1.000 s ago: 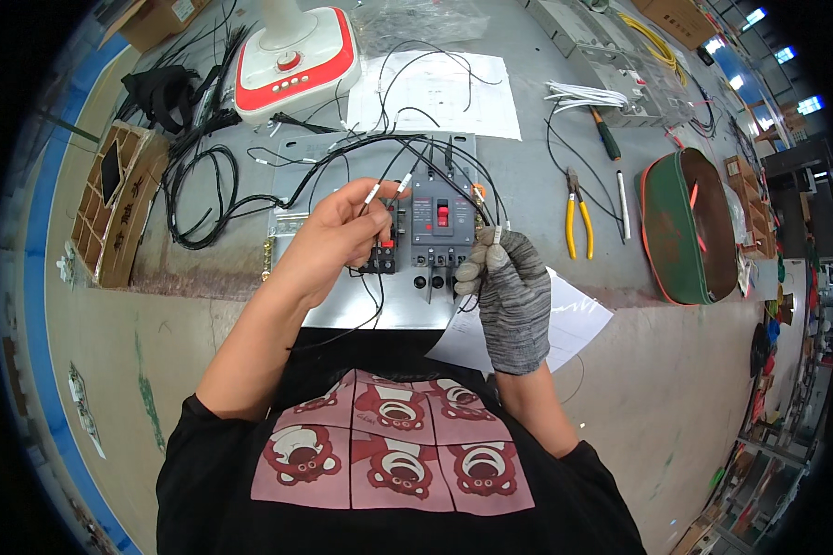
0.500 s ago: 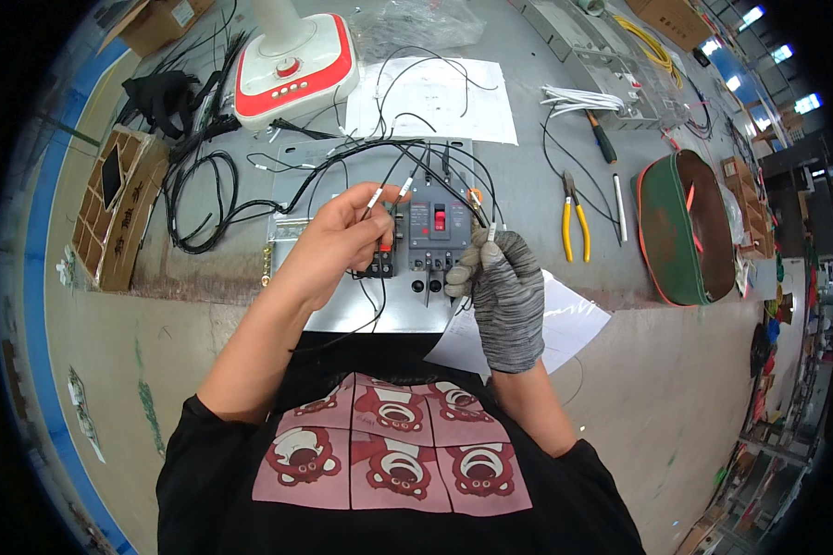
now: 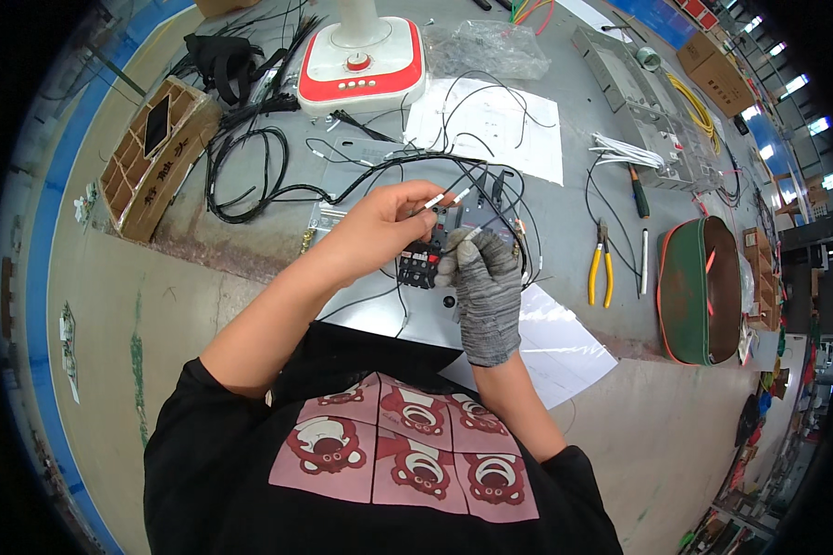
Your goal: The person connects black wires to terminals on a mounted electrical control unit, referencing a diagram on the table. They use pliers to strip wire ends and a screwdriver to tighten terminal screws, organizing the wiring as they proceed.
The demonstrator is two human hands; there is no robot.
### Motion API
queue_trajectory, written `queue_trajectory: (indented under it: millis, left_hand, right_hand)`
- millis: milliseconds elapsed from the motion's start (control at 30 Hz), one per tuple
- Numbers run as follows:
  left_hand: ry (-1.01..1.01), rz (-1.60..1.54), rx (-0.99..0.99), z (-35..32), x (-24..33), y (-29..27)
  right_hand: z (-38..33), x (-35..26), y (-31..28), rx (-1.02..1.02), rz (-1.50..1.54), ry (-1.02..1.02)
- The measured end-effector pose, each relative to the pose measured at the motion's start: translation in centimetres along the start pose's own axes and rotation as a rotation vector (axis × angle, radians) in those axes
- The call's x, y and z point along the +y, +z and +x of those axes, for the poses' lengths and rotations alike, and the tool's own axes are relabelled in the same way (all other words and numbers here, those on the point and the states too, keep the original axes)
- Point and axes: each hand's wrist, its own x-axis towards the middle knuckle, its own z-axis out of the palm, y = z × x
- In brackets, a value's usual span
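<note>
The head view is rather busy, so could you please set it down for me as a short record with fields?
Left grip: bare, pinching a white-sleeved black wire
Right grip: in a grey knitted glove, fingers closed at another white-sleeved wire
Under the hands: black block with red parts, metal plate
Right on bench: yellow-handled pliers, green open container
Left on bench: brown compartment box
Behind: white-and-red appliance base, white paper
</note>
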Motion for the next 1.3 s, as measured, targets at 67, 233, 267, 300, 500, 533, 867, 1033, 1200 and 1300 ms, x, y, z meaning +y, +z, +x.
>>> queue_trajectory:
  millis: [67, 233, 267, 300, 500, 533, 867, 1033, 1200, 1300]
  left_hand:
    - [0.046, 0.081, 0.021, -0.1, -0.2, 0.0]
    - [0.305, 0.466, 0.125, -0.3, 0.0, 0.5]
    - [0.354, 0.521, 0.15, -0.4, 0.2, 0.6]
    - [0.403, 0.577, 0.176, -0.5, 0.3, 0.7]
    - [0.398, 0.786, 0.249, -1.1, 1.2, 1.4]
    - [0.4, 0.811, 0.247, -1.1, 1.2, 1.4]
    - [0.451, 1.012, 0.262, -1.1, 1.1, 1.6]
    - [0.489, 1.023, 0.297, -0.8, 0.2, 1.4]
    - [0.555, 0.97, 0.338, -0.7, -0.3, 1.4]
    - [0.575, 0.989, 0.321, -0.6, -0.1, 1.4]
  right_hand:
    - [0.4, 0.1, 0.1, -0.024, 0.034, 0.028]
    - [1.3, 0.6, 0.3, -0.059, 0.05, 0.002]
    - [1.4, 0.6, 0.4, -0.059, 0.045, -0.005]
    - [1.4, 0.6, 0.4, -0.061, 0.047, 0.002]
    - [1.4, 0.4, 0.4, -0.069, 0.029, 0.033]
    - [1.5, 0.4, 0.5, -0.07, 0.026, 0.04]
    - [1.6, 0.2, 0.5, -0.074, 0.014, 0.088]
    - [1.6, 0.6, 0.3, -0.072, 0.043, 0.073]
    - [1.6, 0.5, 0.3, -0.087, 0.071, 0.076]
    - [1.7, 0.6, 0.2, -0.086, 0.082, 0.072]
